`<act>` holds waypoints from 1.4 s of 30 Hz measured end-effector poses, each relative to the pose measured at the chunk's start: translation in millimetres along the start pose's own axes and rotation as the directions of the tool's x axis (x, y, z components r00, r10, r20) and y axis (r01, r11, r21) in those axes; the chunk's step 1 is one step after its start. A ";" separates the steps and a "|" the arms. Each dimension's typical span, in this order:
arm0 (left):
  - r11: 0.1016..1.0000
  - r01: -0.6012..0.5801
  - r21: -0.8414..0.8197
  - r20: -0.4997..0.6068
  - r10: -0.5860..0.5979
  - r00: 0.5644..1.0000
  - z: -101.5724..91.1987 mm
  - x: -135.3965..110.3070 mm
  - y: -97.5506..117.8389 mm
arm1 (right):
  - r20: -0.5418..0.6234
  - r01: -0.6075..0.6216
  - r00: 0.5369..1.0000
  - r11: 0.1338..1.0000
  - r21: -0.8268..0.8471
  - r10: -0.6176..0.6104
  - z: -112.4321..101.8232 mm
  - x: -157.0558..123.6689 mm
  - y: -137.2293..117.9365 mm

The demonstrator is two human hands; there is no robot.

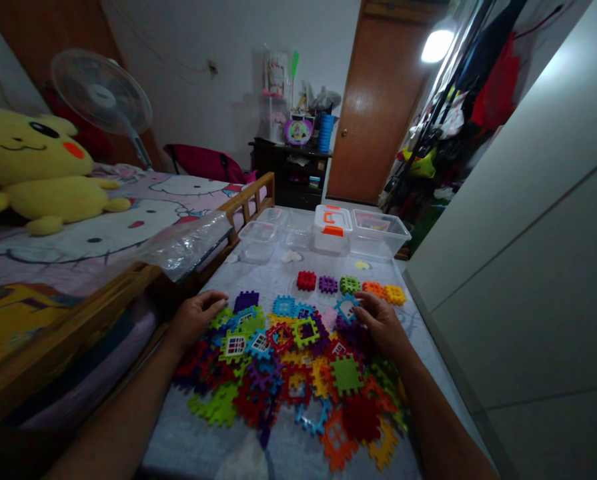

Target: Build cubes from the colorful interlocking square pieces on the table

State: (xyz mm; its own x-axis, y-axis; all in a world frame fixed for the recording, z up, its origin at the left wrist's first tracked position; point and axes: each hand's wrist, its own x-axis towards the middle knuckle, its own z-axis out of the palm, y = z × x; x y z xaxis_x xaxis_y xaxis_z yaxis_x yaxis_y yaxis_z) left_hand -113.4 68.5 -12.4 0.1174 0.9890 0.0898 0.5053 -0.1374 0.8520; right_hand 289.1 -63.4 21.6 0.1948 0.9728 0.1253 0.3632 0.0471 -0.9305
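Observation:
A heap of colourful interlocking plastic tiles lies spread on a grey table. My left hand rests palm down on the heap's left edge, over green and purple tiles. My right hand lies on the heap's upper right, its fingers touching a light blue window tile. Beyond the heap, a row of single tiles runs red, purple, green, orange, yellow. Neither hand visibly grips a tile.
Clear plastic boxes and a white box with an orange latch stand at the table's far end. A bed with a wooden frame and a yellow plush toy lies left. A white cabinet borders the right.

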 end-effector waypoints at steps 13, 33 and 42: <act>1.000 0.011 -0.022 -0.008 -0.011 1.000 -0.1 -1.1 3.5 | 0.064 0.138 0.990 0.833 -0.536 -0.123 -10.4 -2.6 3.4; 1.000 0.010 0.007 -0.001 -0.010 1.000 0.1 -1.0 4.5 | 0.243 0.198 0.969 0.756 -0.625 -0.053 -0.3 -9.9 -6.3; 1.000 0.009 -0.007 -0.001 -0.009 1.000 0.1 0.3 -1.0 | -0.025 0.086 0.993 0.837 -0.540 -0.118 -9.3 -3.6 -0.2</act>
State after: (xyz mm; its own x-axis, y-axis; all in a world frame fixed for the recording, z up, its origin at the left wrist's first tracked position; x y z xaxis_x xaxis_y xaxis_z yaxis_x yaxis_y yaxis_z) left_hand -113.8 69.0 -13.3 0.1119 0.9902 0.0832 0.5002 -0.1285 0.8563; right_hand 296.9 -69.1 24.4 0.1733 0.9544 0.2431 0.8130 0.0007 -0.5822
